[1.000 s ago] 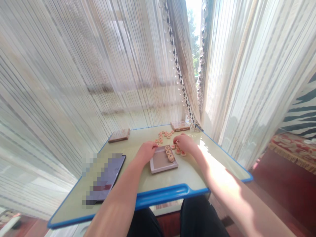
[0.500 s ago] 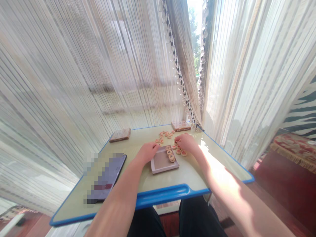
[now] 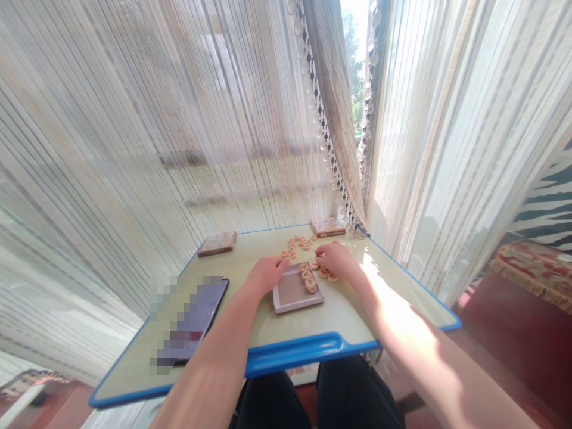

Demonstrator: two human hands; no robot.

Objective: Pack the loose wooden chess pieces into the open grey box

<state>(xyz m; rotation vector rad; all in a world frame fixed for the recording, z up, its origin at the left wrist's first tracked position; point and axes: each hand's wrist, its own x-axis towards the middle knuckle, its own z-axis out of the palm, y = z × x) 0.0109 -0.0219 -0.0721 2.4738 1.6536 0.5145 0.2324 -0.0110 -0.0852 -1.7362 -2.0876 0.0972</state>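
Counter (image 3: pixel 290 356), blue rim, seen from the near edge. Landmark = shallow grey tray (image 3: pixel 292 296), mid-counter.

- Near-left of the tray: dark phone (image 3: pixel 206 301), lying flat, well apart from it.
- Inside the tray, along its far-right side: a short row of wooden discs (image 3: pixel 308 280), flat, marked faces up. The rest of the tray floor is bare.
- Left hand (image 3: pixel 263 275): at the tray's far-left corner, fingers curled and touching the rim. Can't tell if it pinches anything.
- Right hand (image 3: pixel 338 259): just past the tray's far-right corner, fingers bunched down over loose discs (image 3: pixel 329 276) lying beside the tray. Can't tell whether it is clamped on one; the fingertips are hidden.
- Further behind the tray: more discs scattered (image 3: pixel 301 242).
- Far-left of the tray: flat wooden box (image 3: pixel 217 243). Far-right: second box (image 3: pixel 328 227), against the curtains (image 3: pixel 179 119).

Handling, my read: the discs are light, rigid and not fragile. They are thin with smooth faces, so they will likely skate on the glossy counter. Pinch across the edge with thumb and finger, or slide one clear of its neighbours first.
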